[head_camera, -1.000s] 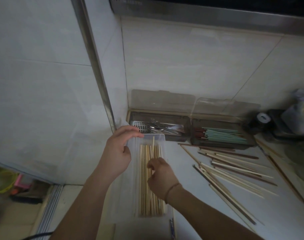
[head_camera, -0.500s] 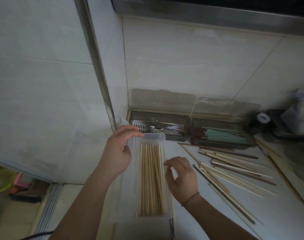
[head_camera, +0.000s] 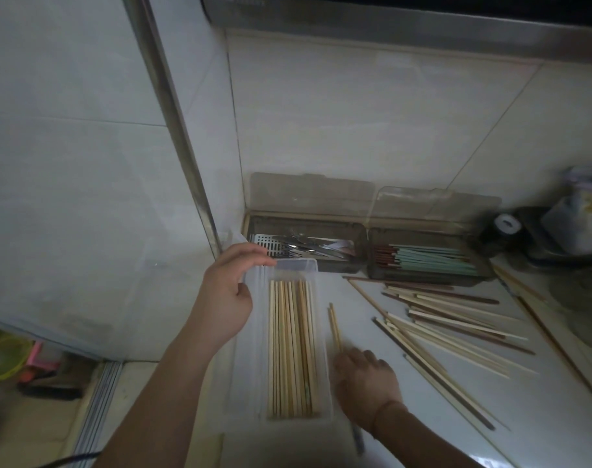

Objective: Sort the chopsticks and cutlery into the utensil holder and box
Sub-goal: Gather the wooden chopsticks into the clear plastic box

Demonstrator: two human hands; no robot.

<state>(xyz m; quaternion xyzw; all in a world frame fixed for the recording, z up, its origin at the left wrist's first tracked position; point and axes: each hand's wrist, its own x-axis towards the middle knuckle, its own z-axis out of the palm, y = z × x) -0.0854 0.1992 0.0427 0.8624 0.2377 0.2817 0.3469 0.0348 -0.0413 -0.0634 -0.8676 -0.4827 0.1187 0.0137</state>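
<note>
From the head camera, looking down at a dim white counter (head_camera: 422, 427) set into a tiled corner, a long clear plastic box (head_camera: 296, 265) lay lengthwise in front of the person, with a row of pale wooden chopsticks (head_camera: 289, 349) lying flat and side by side inside it. The left hand (head_camera: 225, 298) rested on the box's far left corner, its fingers spread loosely over the rim and closed on nothing else. The right hand (head_camera: 367, 383) was on the counter just to the right of the box, knuckles up and fingers curled, pinching the near end of a pair of light chopsticks (head_camera: 334, 327) that pointed away alongside the box; this hand was blurred. Further right, a loose scatter of mixed chopsticks (head_camera: 456, 322), some pale and some dark brown, fanned across the counter. Against the back wall stood a dark utensil holder (head_camera: 365, 243) with two compartments and raised clear lids: the left compartment held metal cutlery (head_camera: 304, 246), and the right one held green chopsticks (head_camera: 432, 260) together with a few red-brown ones. At the far right edge sat dark, indistinct kitchen items.
</note>
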